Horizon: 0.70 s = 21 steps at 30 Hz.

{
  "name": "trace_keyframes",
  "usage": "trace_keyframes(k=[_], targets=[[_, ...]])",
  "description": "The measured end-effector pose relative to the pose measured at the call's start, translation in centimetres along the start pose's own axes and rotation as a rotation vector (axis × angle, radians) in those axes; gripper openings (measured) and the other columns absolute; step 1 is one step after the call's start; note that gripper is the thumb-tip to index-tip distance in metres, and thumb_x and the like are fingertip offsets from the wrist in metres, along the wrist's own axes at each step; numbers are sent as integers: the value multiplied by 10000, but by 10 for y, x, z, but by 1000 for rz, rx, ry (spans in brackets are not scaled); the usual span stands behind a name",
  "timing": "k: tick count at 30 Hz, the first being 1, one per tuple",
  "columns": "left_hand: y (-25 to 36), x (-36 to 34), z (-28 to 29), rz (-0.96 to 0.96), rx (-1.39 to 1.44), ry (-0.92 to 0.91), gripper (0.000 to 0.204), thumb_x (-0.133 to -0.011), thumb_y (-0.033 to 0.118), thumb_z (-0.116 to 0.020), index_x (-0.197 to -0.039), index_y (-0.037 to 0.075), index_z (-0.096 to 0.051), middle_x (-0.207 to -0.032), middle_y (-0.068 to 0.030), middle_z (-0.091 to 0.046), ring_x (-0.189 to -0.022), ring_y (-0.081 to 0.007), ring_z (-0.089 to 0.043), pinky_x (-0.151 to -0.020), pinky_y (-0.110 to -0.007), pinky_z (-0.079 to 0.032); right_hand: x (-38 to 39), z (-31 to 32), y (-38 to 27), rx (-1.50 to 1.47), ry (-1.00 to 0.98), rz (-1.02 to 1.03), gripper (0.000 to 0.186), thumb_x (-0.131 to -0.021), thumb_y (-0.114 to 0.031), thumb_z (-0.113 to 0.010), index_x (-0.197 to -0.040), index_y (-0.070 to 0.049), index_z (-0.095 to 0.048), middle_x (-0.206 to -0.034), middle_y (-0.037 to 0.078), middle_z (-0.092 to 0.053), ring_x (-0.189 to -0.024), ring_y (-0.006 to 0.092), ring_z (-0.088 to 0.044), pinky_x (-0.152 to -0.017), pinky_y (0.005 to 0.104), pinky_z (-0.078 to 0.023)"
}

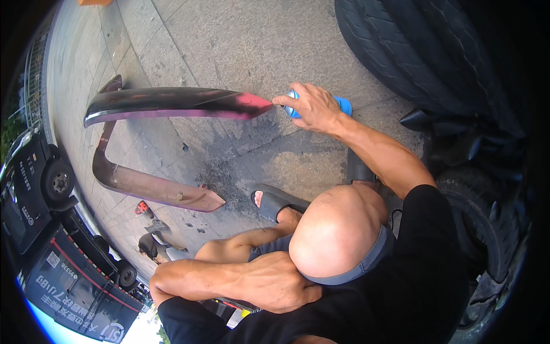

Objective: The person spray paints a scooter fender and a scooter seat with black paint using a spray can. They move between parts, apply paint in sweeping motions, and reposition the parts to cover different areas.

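Note:
My right hand (314, 109) is wrapped round a blue spray can (343, 105), its index finger at the nozzle end. That end is close to the pink tip of a long curved trim panel (177, 100). Most of the panel's upper face is black, with pink along its lower edge. Below it lies a dull pinkish-grey trim piece (163, 186); I cannot tell whether the two are joined. My left hand (279, 282) is closed and rests against my bent knee (335, 235). Its fingers are curled under, so what they hold, if anything, is hidden.
A large black tyre (424, 51) fills the upper right. Dark dust or overspray (223, 172) marks the paving between panel and my sandalled foot (272, 203). A red-and-black tool (143, 208) lies at the left, near a grey-and-black object (152, 241). Dark trucks (80, 275) stand beyond.

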<state>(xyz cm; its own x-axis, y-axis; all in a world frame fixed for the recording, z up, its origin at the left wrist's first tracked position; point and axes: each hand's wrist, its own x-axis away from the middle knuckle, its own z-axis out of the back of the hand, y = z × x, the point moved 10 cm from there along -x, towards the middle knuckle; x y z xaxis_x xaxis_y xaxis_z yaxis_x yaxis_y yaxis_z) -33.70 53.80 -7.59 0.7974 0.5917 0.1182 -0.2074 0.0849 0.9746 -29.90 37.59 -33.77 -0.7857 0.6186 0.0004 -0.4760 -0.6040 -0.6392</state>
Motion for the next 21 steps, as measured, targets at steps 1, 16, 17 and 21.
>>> trace_keyframes(k=[1,16,17,21], targets=[[1,0,0,-9,1,-1,158,-840,145,-651,-741,30,-609,-555,-86,-515,-502,-292,-579,-432,-417,-432,0,-2,-1,3,-9,-10,757,-713,-194,-899,-1377,-343,-567,-1258,137,-549,-1087,367,-640,-877,485,-570],[7,-5,2,-21,-3,6,160,-836,142,-658,-725,30,-639,-566,-87,-532,-519,-291,-591,-445,-420,-444,-2,-8,-7,3,-25,-27,756,-729,-194,-891,-1397,-338,-567,-1272,140,-541,-1108,373,-632,-891,488,-562],[7,-6,3,-20,1,5,162,-835,142,-660,-720,29,-640,-565,-86,-533,-519,-291,-591,-445,-420,-445,-2,-5,-10,-14,5,2,752,-732,-192,-889,-1397,-335,-569,-1275,141,-540,-1110,373,-632,-895,488,-560],[6,-4,1,17,40,-49,139,-782,32,-772,-726,-5,-651,-590,-121,-546,-571,-329,-613,-492,-418,-452,0,-6,0,49,-13,-35,732,-743,-191,-884,-1392,-328,-574,-1270,146,-538,-1102,372,-630,-895,492,-557]])
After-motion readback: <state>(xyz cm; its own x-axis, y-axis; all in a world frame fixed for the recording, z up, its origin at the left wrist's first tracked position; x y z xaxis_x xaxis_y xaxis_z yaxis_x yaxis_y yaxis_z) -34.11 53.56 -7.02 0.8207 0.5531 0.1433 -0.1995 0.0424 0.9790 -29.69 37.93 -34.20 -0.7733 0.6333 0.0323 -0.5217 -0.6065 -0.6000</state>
